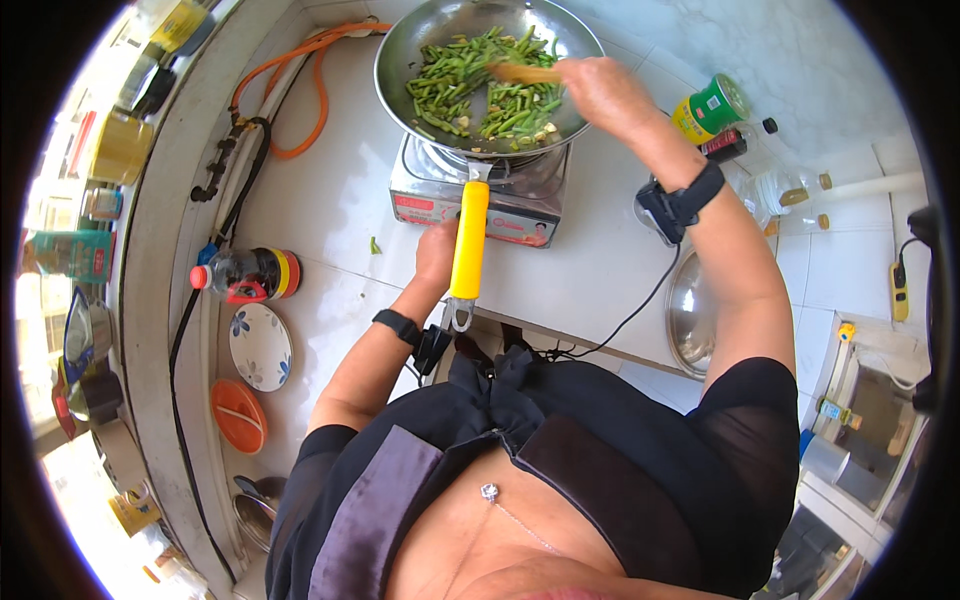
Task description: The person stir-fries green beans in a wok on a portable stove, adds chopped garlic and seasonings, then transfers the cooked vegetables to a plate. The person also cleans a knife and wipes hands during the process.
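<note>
My right hand (606, 94) is closed on the handle of a wooden spatula (529, 73), whose far end lies among chopped green beans (450, 75) in a steel wok (391, 82). Pale bits, perhaps garlic, are mixed with the beans. The wok sits on a single-burner gas stove (480, 221), its yellow handle (470, 240) pointing toward me. My left hand (437, 251) is at the stove's front, just left of that handle and partly behind it; its fingers are hidden, so whether it grips a control there cannot be seen.
Left on the counter are a dark sauce bottle (251, 274), a flowered plate (260, 346) and an orange basket or dish (238, 416). An orange hose (322, 97) runs behind. At right are a green-yellow canister (711, 109), bottles (724, 144) and a metal lid (684, 311).
</note>
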The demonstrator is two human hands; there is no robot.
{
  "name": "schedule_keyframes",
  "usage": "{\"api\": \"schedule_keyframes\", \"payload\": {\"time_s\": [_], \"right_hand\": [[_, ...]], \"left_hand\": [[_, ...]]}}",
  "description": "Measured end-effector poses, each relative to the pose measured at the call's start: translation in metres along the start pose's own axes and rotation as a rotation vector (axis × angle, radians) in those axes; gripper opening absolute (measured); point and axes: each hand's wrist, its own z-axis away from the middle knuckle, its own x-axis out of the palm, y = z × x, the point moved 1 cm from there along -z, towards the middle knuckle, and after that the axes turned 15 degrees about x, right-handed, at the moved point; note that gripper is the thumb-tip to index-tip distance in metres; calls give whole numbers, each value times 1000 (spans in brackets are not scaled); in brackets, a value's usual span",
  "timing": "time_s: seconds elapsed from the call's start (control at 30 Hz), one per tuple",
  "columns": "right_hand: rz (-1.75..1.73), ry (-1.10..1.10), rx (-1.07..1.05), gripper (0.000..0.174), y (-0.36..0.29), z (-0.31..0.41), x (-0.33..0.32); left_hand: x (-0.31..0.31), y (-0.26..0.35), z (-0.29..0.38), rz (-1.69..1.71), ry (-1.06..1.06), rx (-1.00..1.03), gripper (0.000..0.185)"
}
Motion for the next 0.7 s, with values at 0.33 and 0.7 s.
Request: {"api": "schedule_keyframes", "payload": {"time_s": [0.33, 0.7], "right_hand": [[54, -24, -75, 23, -46, -49, 47], [-332, -397, -81, 29, -24, 40, -35]], "left_hand": [[-17, 33, 0, -224, -209, 41, 20], [-83, -115, 238, 821, 867, -1021, 34]]}}
